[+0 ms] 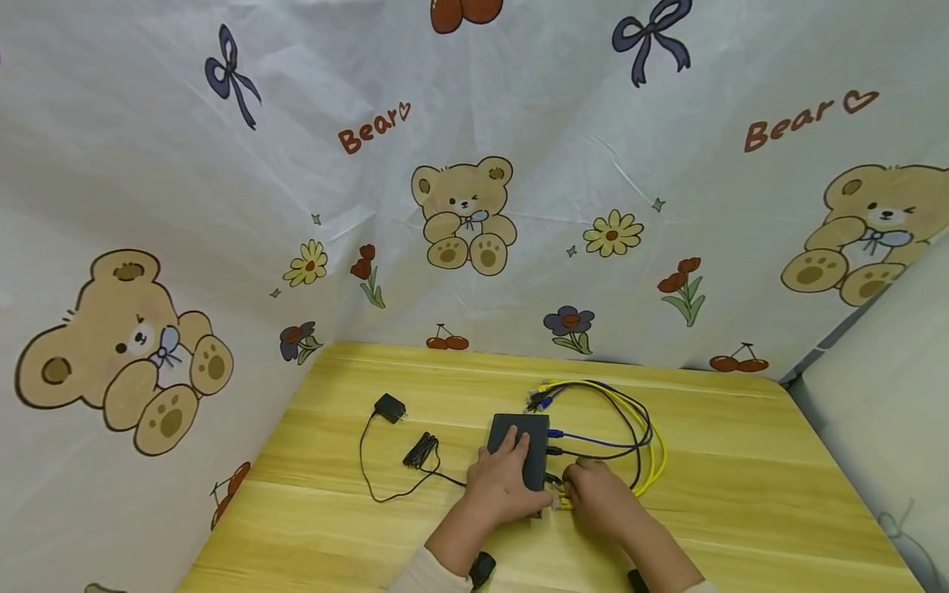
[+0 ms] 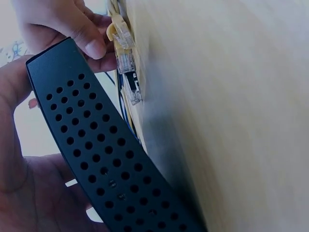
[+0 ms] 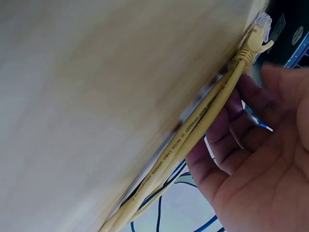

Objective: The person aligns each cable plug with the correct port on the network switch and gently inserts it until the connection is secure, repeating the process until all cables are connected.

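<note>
A flat black network switch point(image 1: 530, 453) lies on the table, its perforated end point(image 2: 96, 145) facing the left wrist camera. My left hand point(image 1: 498, 486) rests on its top with fingers spread, the thumb at the near right corner. By the port side my right hand point(image 1: 596, 494) has thumb and fingers curled close together at a network cable point(image 1: 553, 478); the exact pinch point is hidden. Yellow network cables point(image 3: 188, 130) with clear plugs point(image 2: 128, 63) lie along the table against the right fingertips. Farther up, a blue plug point(image 1: 554, 434) and a black plug point(image 1: 553, 450) sit in the switch's side.
Yellow, blue and black cables point(image 1: 652, 445) loop to the right of the switch, with loose plugs point(image 1: 544, 402) at its far end. On the left lie a black power adapter point(image 1: 390, 408) and its bundled cord point(image 1: 422, 450). Bear-print cloth point(image 1: 467, 305) stands behind the wooden table point(image 1: 778, 494).
</note>
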The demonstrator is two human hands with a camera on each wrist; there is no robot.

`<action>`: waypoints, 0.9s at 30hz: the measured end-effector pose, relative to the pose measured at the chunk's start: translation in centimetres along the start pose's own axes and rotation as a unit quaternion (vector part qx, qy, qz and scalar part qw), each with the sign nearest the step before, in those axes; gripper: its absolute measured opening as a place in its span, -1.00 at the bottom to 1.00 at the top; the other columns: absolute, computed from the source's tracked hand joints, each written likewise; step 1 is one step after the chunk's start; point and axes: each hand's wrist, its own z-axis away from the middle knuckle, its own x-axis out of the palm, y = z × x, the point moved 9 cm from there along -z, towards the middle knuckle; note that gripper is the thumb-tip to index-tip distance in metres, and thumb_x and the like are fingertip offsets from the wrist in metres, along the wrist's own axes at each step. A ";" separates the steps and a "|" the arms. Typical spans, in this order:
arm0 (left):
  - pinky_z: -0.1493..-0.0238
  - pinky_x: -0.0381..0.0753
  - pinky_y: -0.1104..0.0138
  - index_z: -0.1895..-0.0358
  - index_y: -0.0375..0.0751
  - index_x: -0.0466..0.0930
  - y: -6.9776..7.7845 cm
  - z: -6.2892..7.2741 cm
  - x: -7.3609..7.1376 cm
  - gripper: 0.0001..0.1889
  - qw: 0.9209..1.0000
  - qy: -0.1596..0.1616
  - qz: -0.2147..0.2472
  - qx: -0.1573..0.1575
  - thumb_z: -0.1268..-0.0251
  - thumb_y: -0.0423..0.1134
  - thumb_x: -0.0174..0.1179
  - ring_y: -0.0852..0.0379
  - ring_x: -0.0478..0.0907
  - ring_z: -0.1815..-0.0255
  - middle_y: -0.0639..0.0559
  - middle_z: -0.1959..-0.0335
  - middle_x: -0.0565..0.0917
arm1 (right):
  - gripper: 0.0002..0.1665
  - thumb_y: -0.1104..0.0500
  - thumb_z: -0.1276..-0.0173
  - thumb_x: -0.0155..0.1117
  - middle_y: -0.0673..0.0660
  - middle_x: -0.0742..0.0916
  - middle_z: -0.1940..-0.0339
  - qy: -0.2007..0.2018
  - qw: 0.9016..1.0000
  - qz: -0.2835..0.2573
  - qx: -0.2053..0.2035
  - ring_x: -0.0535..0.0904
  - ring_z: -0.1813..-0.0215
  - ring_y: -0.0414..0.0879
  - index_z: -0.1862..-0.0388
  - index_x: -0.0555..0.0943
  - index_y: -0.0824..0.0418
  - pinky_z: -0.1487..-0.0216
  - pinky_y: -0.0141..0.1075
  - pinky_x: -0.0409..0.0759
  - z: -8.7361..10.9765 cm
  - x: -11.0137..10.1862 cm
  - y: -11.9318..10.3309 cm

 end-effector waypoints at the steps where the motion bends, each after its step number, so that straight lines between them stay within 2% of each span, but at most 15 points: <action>1: -0.02 0.43 -0.30 -0.58 0.17 0.15 0.0 0.0 0.0 0.00 1.000 0.001 0.000 0.000 -0.02 0.33 0.31 -0.53 0.21 -0.41 0.07 -0.62 0.09 | -0.88 0.23 -0.34 0.36 -0.06 0.54 0.43 -0.003 1.000 -0.006 0.001 0.48 0.32 -0.11 0.40 0.62 0.11 0.23 -0.11 0.51 -0.1 0.0 0.0; 5: -0.05 0.41 -0.31 -0.58 0.17 0.16 -0.2 -0.1 -0.1 0.00 1.000 0.002 0.000 -0.002 -0.03 0.34 0.31 -0.54 0.20 -0.42 0.07 -0.62 0.09 | -0.81 0.20 -0.29 0.42 -0.04 0.49 0.46 -0.024 0.999 -0.020 0.007 0.40 0.36 -0.12 0.46 0.57 0.09 0.29 -0.14 0.44 -0.2 0.5 -0.1; 8: -0.06 0.41 -0.32 -0.58 0.17 0.15 -0.4 -0.1 -0.1 0.01 1.000 0.001 0.005 -0.002 -0.01 0.34 0.32 -0.54 0.19 -0.42 0.08 -0.62 0.09 | -0.79 0.26 -0.32 0.37 -0.02 0.49 0.47 -0.037 0.998 -0.041 0.019 0.38 0.36 -0.10 0.46 0.53 0.12 0.28 -0.14 0.41 -0.2 0.6 -0.1; 13: -0.07 0.39 -0.34 -0.58 0.18 0.14 -0.6 0.0 0.1 0.01 1.000 -0.004 0.021 -0.001 -0.01 0.33 0.31 -0.56 0.18 -0.42 0.08 -0.62 0.08 | -0.78 0.27 -0.40 0.28 -0.09 0.52 0.51 -0.022 0.997 -0.062 0.041 0.40 0.43 -0.19 0.43 0.50 0.07 0.35 -0.25 0.40 -0.2 0.2 0.3; 17: -0.08 0.39 -0.34 -0.58 0.17 0.14 -0.7 0.0 -0.1 0.00 1.000 0.003 0.024 -0.002 -0.03 0.35 0.31 -0.57 0.18 -0.42 0.07 -0.62 0.08 | -0.90 0.14 -0.35 0.38 -0.14 0.58 0.44 0.003 0.999 -0.031 0.017 0.47 0.40 -0.26 0.30 0.60 0.04 0.35 -0.28 0.47 -0.1 0.0 0.1; 20: -0.09 0.38 -0.36 -0.58 0.16 0.14 -0.7 -0.1 -0.3 0.01 1.000 0.006 0.027 -0.002 -0.04 0.35 0.32 -0.58 0.17 -0.42 0.06 -0.62 0.08 | -0.85 0.10 -0.27 0.45 -0.14 0.62 0.38 0.009 1.000 -0.023 -0.007 0.53 0.34 -0.25 0.22 0.67 0.06 0.31 -0.25 0.53 -0.1 0.1 -0.4; 24: -0.09 0.38 -0.36 -0.58 0.17 0.14 -0.6 -0.1 -0.3 0.01 1.000 0.002 0.029 0.001 -0.03 0.35 0.32 -0.58 0.17 -0.42 0.07 -0.62 0.08 | -0.90 0.14 -0.24 0.47 -0.15 0.55 0.49 -0.001 1.000 -0.022 -0.004 0.43 0.43 -0.26 0.35 0.67 0.04 0.39 -0.29 0.43 -0.2 0.4 -0.7; 27: -0.07 0.39 -0.35 -0.58 0.17 0.13 -0.7 -0.2 -0.2 0.01 1.000 0.001 0.026 0.000 -0.02 0.35 0.31 -0.57 0.17 -0.42 0.08 -0.62 0.08 | -0.85 0.16 -0.25 0.46 -0.14 0.48 0.53 -0.012 1.000 -0.006 0.012 0.35 0.47 -0.24 0.44 0.63 0.01 0.43 -0.29 0.36 -0.5 0.6 -0.8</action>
